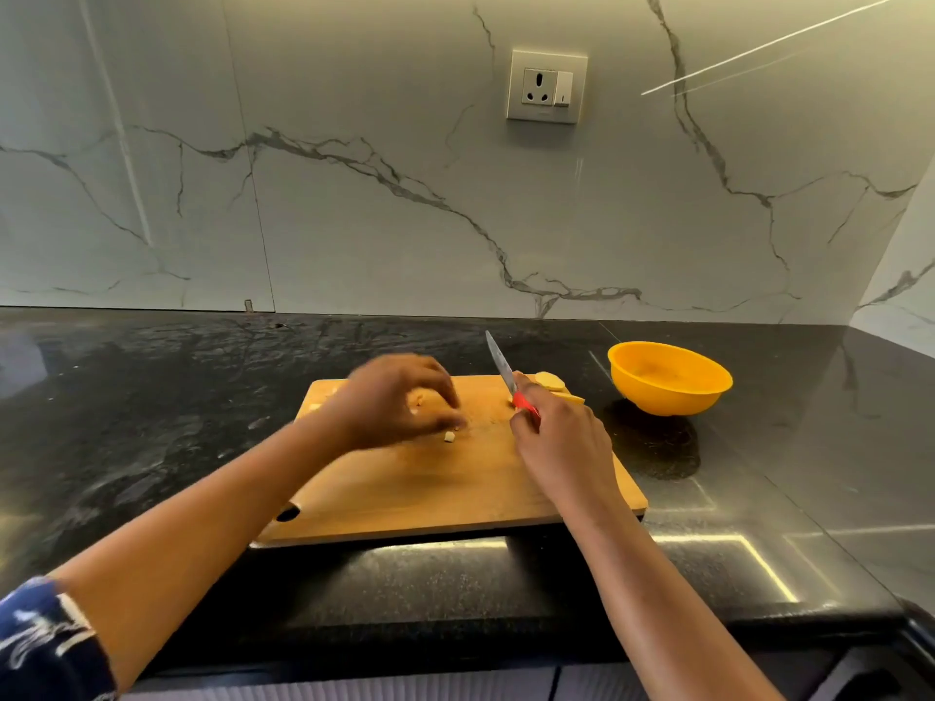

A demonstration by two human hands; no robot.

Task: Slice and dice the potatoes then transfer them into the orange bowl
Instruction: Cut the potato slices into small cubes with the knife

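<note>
1. In the head view, we are gripping the knife in the right hand, fingers curling round its red handle, blade pointing up and away over the board;
2. the left hand is hovering, blurred, over small dice at mid-board; its fingers are curving down, but we cannot tell whether they are pinching anything;
3. uncut potato pieces are lying at the board's far right corner, near the bowl, which is sitting on the counter beside the board and looking empty;
4. we are judging this to be gathering: heap the dice first, keeping the blade turned away from the fingers;
5. we are finding no readable writing; the socket is showing none.
</note>
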